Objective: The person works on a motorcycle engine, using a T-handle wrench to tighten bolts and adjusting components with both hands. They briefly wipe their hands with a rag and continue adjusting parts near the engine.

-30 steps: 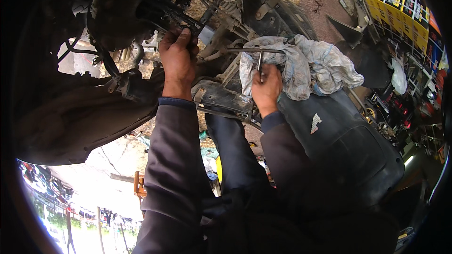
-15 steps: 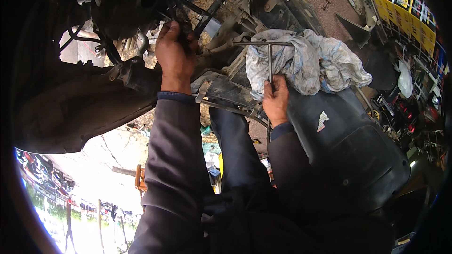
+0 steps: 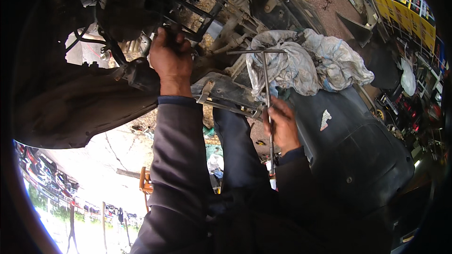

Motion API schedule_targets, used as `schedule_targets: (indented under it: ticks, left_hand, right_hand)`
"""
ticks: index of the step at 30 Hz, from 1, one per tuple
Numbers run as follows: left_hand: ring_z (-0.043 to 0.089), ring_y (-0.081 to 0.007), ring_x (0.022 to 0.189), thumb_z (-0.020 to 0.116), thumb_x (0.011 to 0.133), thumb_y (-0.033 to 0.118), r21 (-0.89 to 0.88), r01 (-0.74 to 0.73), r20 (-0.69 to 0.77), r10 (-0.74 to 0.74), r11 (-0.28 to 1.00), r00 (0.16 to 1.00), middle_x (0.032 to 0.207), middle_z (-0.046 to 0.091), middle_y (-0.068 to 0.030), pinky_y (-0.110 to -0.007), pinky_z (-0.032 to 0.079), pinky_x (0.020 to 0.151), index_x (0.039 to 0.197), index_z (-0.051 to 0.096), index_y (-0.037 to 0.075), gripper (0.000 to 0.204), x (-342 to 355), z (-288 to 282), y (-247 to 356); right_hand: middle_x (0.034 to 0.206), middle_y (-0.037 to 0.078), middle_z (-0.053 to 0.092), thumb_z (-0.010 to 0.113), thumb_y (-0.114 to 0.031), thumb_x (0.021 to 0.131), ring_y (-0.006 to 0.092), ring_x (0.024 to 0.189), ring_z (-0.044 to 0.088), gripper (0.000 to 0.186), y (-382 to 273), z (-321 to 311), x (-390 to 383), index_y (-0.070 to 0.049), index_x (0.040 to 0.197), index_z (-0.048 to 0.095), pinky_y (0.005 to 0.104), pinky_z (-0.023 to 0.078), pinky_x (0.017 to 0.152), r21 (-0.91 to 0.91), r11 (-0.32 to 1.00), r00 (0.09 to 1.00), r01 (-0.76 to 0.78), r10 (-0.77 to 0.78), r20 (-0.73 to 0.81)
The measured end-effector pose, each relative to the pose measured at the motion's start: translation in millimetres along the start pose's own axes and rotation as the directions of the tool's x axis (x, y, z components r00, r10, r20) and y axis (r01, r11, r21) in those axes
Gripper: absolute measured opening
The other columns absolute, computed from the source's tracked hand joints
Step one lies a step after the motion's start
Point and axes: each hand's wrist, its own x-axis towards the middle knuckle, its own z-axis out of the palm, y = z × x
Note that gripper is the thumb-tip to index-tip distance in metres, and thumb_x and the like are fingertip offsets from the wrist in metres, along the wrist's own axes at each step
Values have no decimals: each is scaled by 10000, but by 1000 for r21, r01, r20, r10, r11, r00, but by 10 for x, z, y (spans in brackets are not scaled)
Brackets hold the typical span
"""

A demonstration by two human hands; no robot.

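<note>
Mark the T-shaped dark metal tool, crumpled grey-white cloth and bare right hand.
T-shaped dark metal tool (image 3: 267, 79), head view: on its long shaft, between crossbar and hand.
Crumpled grey-white cloth (image 3: 297, 71), head view: on its bunched left part.
Bare right hand (image 3: 284, 127), head view: mid-hand.

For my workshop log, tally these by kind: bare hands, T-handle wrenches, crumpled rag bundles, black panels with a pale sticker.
Bare hands: 2 (left hand, right hand)
T-handle wrench: 1
Crumpled rag bundle: 1
Black panel with a pale sticker: 1
Total: 5
</note>
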Motion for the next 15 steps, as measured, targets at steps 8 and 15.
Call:
schedule_targets:
  ticks: [8,15]
  left_hand:
    - [401,-111,561,479,995,252,-5,-16,-119,15,1000,993,755,553,-40,-244,310,471,849,518,105,211,45,118,78]
    - [453,-152,643,432,980,209,9,49,-103,-47,999,994,839,578,-51,-266,334,517,901,512,111,149,4,172,84]
  right_hand:
    - [689,46,493,476,-257,1002,116,461,421,398,259,233,-351,-160,1385,425,261,336,401,364,893,934,-265,143,329]
    - [627,11,397,457,-379,1004,83,421,328,407,360,478,-600,-173,1356,463,247,299,390,259,950,946,-176,91,311]
